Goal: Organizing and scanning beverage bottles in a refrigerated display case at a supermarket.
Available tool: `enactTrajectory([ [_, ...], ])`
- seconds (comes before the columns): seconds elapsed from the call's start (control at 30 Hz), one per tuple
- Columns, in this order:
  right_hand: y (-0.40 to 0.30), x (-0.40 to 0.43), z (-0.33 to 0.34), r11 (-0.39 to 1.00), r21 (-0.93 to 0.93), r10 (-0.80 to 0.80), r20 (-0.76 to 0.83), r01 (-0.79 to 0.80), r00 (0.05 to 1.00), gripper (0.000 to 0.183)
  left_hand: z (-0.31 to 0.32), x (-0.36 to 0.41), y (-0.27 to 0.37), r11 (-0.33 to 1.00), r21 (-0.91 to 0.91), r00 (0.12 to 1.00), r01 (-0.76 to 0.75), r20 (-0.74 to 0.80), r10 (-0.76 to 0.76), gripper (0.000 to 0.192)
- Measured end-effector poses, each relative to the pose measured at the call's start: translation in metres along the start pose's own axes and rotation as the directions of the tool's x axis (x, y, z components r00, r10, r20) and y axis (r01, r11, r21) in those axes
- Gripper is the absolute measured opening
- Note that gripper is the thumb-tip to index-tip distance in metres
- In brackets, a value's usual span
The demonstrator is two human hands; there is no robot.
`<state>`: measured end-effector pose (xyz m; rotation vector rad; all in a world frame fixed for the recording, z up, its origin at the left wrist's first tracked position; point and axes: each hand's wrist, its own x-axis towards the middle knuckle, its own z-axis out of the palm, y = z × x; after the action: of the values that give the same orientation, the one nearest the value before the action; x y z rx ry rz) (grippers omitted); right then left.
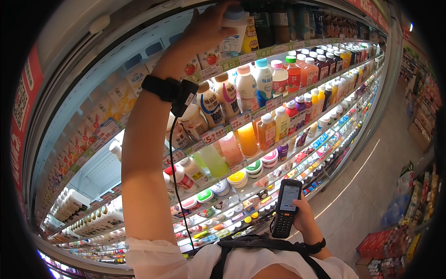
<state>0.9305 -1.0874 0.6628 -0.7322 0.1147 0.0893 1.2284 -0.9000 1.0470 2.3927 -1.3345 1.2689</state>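
Note:
My left hand [209, 29] is raised to the top shelf of a refrigerated display case, its fingers around a white carton with a blue-grey cap [234, 33]. A yellow carton [250, 35] stands just right of it, and cartons with strawberry pictures [210, 58] are below the hand. Low in front of my body, my right hand [303, 212] grips a black handheld barcode terminal [287, 207] with a lit screen and keypad, the thumb at the screen's edge. A black strap with a small device [170, 92] is on my left wrist, its cable hanging down.
Shelves hold bottled yoghurt drinks [247, 87], juice bottles [248, 139] and lidded tubs [237, 178]. Price labels line the shelf edge [268, 52]. The case's frame [388, 62] rises at the right. Beyond the tiled floor [348, 195] are red boxes [374, 244] and packaged goods.

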Motion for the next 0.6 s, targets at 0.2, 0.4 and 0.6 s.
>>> enactTrajectory([
  [0.2, 0.002, 0.001, -0.010, 1.000, -0.020, -0.006, -0.011, 0.006, 1.000, 0.050, 0.009, 0.000, 0.009, 0.956, 0.290, 0.999, 0.049, -0.003, -0.050, 0.064],
  [0.4, 0.005, 0.002, -0.022, 1.000, -0.015, -0.007, -0.025, 0.006, 1.000, 0.050, 0.010, 0.022, -0.010, 0.966, 0.170, 0.950, 0.195, 0.211, -0.229, 0.068],
  [0.6, 0.006, -0.001, -0.035, 0.999, -0.016, -0.028, -0.040, 0.028, 0.999, 0.049, 0.006, 0.030, -0.014, 0.928, -0.074, 0.877, 0.365, 0.362, -0.316, 0.071],
])
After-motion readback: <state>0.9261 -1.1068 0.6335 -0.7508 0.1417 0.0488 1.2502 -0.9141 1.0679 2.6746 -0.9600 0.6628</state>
